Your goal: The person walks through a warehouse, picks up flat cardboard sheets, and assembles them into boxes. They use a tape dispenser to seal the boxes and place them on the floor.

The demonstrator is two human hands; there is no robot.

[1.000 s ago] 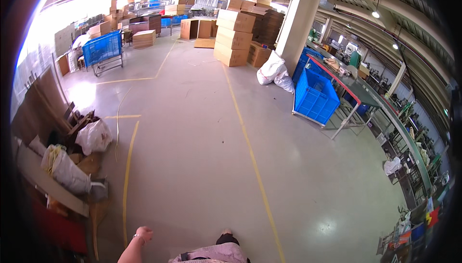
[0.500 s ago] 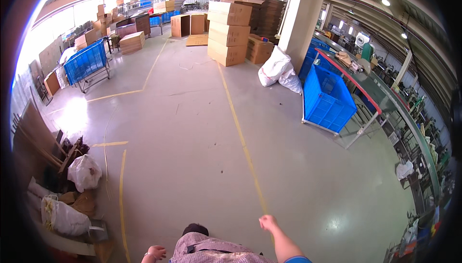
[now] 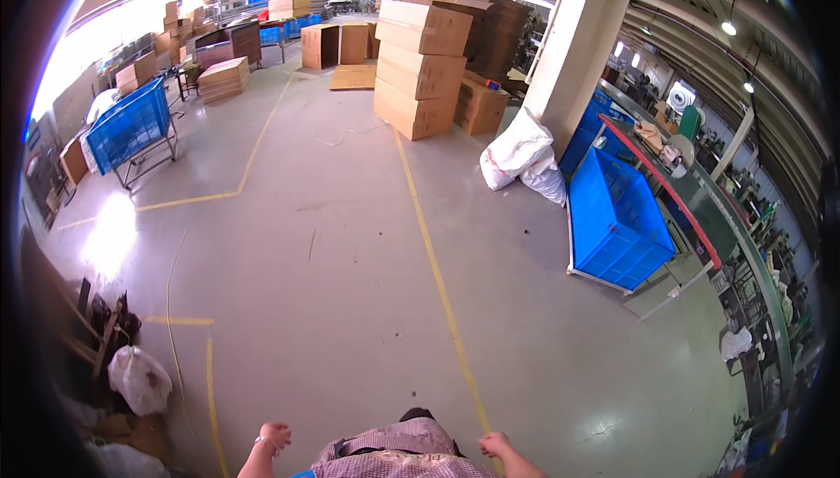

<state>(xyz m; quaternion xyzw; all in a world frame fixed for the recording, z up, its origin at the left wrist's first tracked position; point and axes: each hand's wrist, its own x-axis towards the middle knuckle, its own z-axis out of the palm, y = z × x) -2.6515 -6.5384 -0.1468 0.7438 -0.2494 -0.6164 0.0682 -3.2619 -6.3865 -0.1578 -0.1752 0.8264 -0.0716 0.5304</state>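
Note:
My left hand (image 3: 276, 436), with a pale band at its wrist, hangs at the lower edge, left of my checked apron (image 3: 394, 445). Its fingers are loosely bent and apart, with nothing in them. On the other side of the apron, my right hand (image 3: 495, 444) is curled closed over the yellow floor line (image 3: 444, 298), and nothing shows in it. A dark shoe tip (image 3: 417, 413) sticks out beyond the apron. Neither hand touches any object.
Ahead stands a stack of cardboard boxes (image 3: 418, 75). White sacks (image 3: 518, 152) lean by a pillar (image 3: 584, 36). To the right are a blue crate (image 3: 617, 220) and a red-edged conveyor table (image 3: 674, 185). At left are a blue cart (image 3: 131, 128) and white bags (image 3: 140, 380).
The surroundings have come nearer as I walk ahead. My left hand has swung forward, and my right hand has drawn back toward the lower edge.

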